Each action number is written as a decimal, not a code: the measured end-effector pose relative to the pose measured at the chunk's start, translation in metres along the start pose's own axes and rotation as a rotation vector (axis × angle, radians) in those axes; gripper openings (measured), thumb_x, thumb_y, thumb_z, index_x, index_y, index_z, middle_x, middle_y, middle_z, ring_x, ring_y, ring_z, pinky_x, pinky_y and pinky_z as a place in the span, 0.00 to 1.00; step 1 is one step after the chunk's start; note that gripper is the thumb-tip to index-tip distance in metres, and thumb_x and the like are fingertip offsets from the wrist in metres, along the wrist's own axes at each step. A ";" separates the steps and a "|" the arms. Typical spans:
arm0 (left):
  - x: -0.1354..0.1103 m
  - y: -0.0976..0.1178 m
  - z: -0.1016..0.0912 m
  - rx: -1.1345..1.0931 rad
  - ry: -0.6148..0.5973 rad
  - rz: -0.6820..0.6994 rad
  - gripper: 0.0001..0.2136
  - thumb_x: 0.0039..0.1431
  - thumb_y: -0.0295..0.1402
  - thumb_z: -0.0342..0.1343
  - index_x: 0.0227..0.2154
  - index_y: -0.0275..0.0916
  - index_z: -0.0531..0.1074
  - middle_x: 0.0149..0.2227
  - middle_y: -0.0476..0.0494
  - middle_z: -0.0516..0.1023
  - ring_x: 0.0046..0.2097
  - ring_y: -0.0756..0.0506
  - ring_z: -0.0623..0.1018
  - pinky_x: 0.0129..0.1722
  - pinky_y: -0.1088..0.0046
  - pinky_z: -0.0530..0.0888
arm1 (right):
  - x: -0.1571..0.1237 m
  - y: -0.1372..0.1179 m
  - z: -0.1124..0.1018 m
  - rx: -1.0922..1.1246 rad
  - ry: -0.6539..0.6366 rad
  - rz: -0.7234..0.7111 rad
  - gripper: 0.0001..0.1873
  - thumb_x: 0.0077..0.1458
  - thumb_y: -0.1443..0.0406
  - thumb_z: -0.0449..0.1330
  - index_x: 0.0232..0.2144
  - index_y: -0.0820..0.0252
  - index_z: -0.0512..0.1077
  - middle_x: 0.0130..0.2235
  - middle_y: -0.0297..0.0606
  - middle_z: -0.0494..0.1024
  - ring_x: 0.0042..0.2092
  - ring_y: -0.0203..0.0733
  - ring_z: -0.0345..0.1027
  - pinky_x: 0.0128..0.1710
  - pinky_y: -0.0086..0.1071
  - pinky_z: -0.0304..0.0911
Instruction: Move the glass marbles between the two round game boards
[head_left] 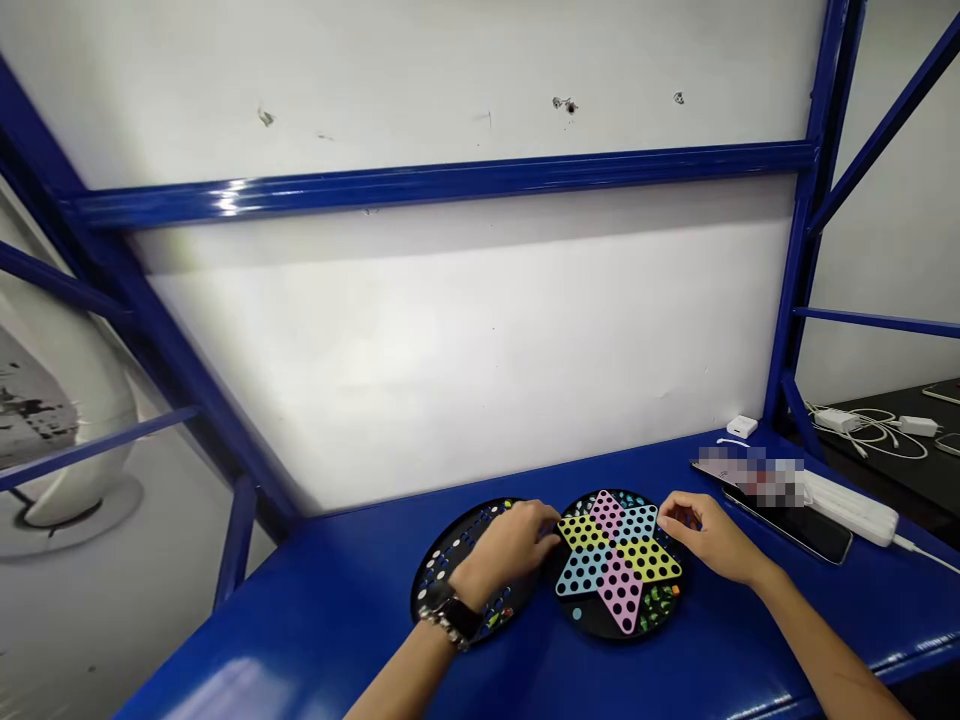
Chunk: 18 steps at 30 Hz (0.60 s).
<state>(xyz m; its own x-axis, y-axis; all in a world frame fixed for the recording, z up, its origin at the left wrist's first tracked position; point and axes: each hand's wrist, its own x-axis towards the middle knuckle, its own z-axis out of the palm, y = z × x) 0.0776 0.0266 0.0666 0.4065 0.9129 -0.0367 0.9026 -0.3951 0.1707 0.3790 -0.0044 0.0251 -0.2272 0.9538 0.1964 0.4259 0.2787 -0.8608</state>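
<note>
The blue table (352, 610) bears two round black trays side by side. The left tray (435, 535) has rows of slots and pale dots, with yellow and red bits near its edge. In the right tray (600, 626) lies the star board (615, 550), with green pieces (658, 602) and a tiny orange piece (676, 590) beside it. The person's left hand (510, 545), fingers bent, reaches the star's left tip; the right hand (701, 530), thumb and finger curled together, is by its upper-right tip. I can't tell whether either grips anything.
</note>
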 end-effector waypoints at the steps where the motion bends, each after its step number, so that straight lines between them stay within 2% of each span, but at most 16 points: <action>1: 0.004 0.007 0.004 0.062 -0.025 -0.024 0.12 0.58 0.32 0.54 0.43 0.43 0.79 0.46 0.42 0.80 0.46 0.41 0.79 0.45 0.69 0.73 | 0.000 0.000 0.000 -0.001 0.001 -0.001 0.14 0.61 0.56 0.57 0.29 0.58 0.73 0.30 0.33 0.71 0.32 0.38 0.62 0.33 0.31 0.57; 4: 0.010 0.019 0.014 0.187 -0.069 -0.084 0.09 0.56 0.30 0.56 0.38 0.39 0.79 0.44 0.38 0.80 0.43 0.39 0.80 0.41 0.68 0.73 | 0.000 0.000 -0.002 -0.006 0.001 -0.004 0.14 0.61 0.55 0.57 0.29 0.58 0.73 0.30 0.33 0.72 0.33 0.38 0.62 0.33 0.31 0.57; 7: 0.005 0.015 0.009 0.139 -0.025 -0.063 0.09 0.59 0.33 0.54 0.37 0.42 0.79 0.43 0.41 0.79 0.42 0.41 0.80 0.40 0.70 0.72 | 0.000 0.000 -0.003 -0.030 0.007 -0.001 0.14 0.61 0.55 0.56 0.29 0.58 0.73 0.31 0.34 0.73 0.33 0.38 0.63 0.33 0.31 0.58; 11: -0.012 -0.017 -0.004 0.111 0.096 -0.157 0.12 0.62 0.34 0.49 0.40 0.43 0.77 0.43 0.42 0.80 0.43 0.43 0.79 0.39 0.70 0.71 | 0.000 0.006 -0.001 -0.154 0.000 0.036 0.12 0.60 0.58 0.55 0.30 0.57 0.73 0.33 0.35 0.75 0.33 0.39 0.65 0.33 0.31 0.59; 15: -0.026 -0.051 0.000 0.095 -0.036 -0.235 0.13 0.57 0.31 0.52 0.42 0.46 0.78 0.43 0.46 0.82 0.45 0.42 0.80 0.39 0.71 0.71 | 0.000 0.014 0.004 -0.389 -0.050 0.095 0.06 0.55 0.63 0.57 0.32 0.56 0.73 0.38 0.37 0.75 0.40 0.42 0.69 0.38 0.33 0.60; 18: -0.034 -0.061 0.007 0.039 -0.008 -0.241 0.14 0.60 0.33 0.50 0.46 0.48 0.77 0.46 0.47 0.82 0.47 0.42 0.79 0.41 0.71 0.71 | 0.003 0.013 0.005 -0.498 -0.103 0.134 0.06 0.53 0.68 0.56 0.33 0.56 0.72 0.40 0.38 0.75 0.44 0.44 0.70 0.40 0.33 0.60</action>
<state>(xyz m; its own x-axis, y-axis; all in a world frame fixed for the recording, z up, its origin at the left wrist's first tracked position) 0.0096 0.0188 0.0502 0.1797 0.9805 -0.0795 0.9784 -0.1698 0.1176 0.3799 0.0011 0.0119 -0.2164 0.9758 0.0312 0.8161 0.1983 -0.5428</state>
